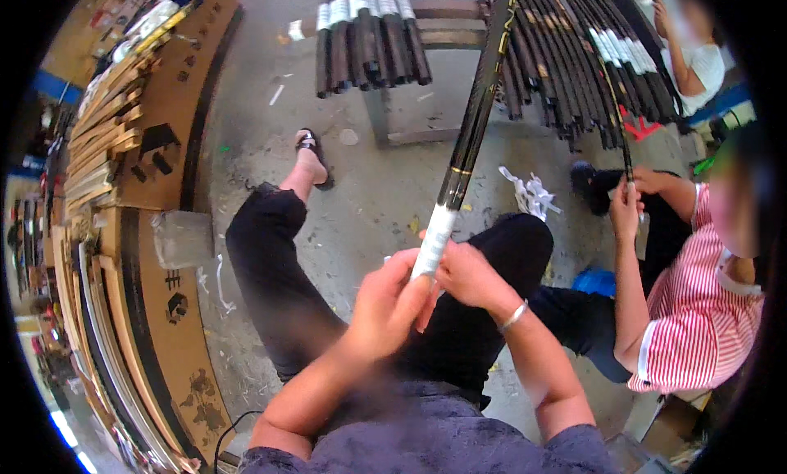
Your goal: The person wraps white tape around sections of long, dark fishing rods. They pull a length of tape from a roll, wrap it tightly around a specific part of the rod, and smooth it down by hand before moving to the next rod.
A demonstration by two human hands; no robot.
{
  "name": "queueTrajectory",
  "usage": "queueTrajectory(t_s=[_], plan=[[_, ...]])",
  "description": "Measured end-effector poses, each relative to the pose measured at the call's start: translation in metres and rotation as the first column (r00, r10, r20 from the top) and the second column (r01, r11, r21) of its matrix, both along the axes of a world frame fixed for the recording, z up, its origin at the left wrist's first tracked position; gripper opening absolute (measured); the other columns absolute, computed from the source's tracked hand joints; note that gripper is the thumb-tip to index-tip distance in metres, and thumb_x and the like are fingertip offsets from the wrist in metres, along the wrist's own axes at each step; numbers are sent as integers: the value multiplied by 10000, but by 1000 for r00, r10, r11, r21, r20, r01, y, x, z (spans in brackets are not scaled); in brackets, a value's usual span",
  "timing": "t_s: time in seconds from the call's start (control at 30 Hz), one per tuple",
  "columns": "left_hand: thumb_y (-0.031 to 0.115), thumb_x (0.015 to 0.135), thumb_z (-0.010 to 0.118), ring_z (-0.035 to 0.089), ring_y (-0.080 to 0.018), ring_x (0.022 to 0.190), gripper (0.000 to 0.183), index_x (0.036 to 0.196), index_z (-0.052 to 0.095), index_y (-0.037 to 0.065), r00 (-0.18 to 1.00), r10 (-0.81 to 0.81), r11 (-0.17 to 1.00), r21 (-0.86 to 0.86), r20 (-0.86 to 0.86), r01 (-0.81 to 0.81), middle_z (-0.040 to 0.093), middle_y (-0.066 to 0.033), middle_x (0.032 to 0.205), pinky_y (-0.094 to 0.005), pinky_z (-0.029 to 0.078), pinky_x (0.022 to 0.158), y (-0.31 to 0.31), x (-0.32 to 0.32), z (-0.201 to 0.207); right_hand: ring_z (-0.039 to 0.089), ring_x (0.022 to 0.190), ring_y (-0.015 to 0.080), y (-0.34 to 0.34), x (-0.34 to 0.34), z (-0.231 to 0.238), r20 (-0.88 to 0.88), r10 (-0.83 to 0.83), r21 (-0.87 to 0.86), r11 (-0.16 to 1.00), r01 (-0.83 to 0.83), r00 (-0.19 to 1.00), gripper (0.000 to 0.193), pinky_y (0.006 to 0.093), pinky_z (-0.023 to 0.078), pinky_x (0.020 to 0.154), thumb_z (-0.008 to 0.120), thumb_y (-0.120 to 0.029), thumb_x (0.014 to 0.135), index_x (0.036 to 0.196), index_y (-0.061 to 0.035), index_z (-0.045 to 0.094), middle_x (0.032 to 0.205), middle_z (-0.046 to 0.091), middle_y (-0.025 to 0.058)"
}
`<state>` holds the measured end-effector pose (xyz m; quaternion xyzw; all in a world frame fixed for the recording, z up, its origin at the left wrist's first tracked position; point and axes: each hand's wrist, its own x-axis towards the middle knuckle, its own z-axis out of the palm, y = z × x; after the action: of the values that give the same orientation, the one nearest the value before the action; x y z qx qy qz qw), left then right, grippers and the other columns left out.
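Note:
A long glossy black rod (469, 138) with gold markings, much like a fishing rod, slants up and away from my lap toward the top of the view. White wrapping (437, 233) covers its near end. My left hand (387, 302) is closed round that wrapped end, thumb along it. My right hand (469, 275) is closed against the wrapping from the other side, with a bracelet at its wrist. The fingertips of the right hand are partly hidden behind the rod, as is the rod's very end.
Dark rods with white bands lie in one bundle (373, 40) ahead and a larger pile (566, 72) to its right. A co-worker in a striped shirt (697, 326) holds another rod at right. Cardboard boxes (168, 154) line the left. White strips (531, 194) litter the floor.

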<state>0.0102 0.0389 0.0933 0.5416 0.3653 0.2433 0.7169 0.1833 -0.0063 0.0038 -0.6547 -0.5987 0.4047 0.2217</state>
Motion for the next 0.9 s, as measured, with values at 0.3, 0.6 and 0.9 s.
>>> queueTrajectory(t_s=[0.3, 0.6, 0.9], plan=[[409, 1017, 447, 413, -98, 425, 512, 1232, 514, -51, 914, 147, 926, -377, 378, 8, 442, -12, 643, -244, 354, 374, 16, 7, -9, 468, 548, 94, 9, 7, -7, -517, -163, -160, 983, 92, 840, 414, 287, 394, 496, 504, -80, 903, 1307, -36, 427, 658, 505, 15], [439, 992, 507, 401, -93, 436, 530, 1226, 509, -37, 889, 164, 911, -411, 427, 29, 447, -9, 655, -240, 336, 375, 19, 14, -11, 456, 552, 77, 2, 10, -10, -621, -179, -231, 972, 39, 763, 422, 270, 380, 497, 496, -84, 908, 1316, -15, 415, 643, 501, 1], [431, 1000, 478, 464, -125, 453, 495, 1153, 517, -37, 947, 165, 978, -174, 276, -119, 505, -34, 660, -252, 388, 419, 49, 15, 4, 660, 727, 312, 38, 24, 29, -276, 40, -160, 983, -87, 960, 483, 428, 508, 701, 537, -164, 871, 1321, -19, 440, 740, 654, 164]])
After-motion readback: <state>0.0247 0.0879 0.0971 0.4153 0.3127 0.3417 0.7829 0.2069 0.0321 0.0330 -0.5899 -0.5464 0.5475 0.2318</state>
